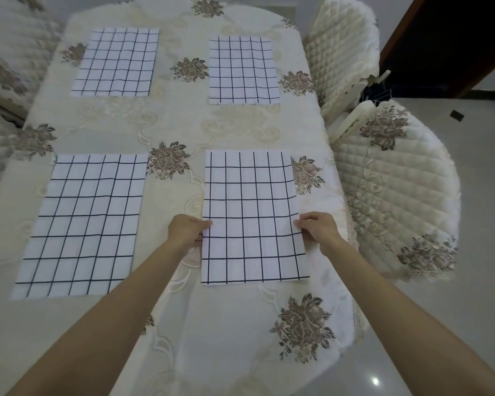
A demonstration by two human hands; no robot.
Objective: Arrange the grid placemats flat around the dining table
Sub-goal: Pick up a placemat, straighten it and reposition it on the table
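Observation:
Several white placemats with a black grid lie flat on the dining table, which wears a cream floral tablecloth. The near right placemat is held at both side edges. My left hand pinches its left edge, thumb on top of the cloth. My right hand pinches its right edge the same way. The near left placemat lies alone. Two more lie at the far end: the far left placemat and the far right placemat.
Quilted cream chairs stand close to the table: one chair at the near right, another chair at the far right, and chair backs along the left. The table's right edge runs just beyond my right hand. Grey tiled floor lies to the right.

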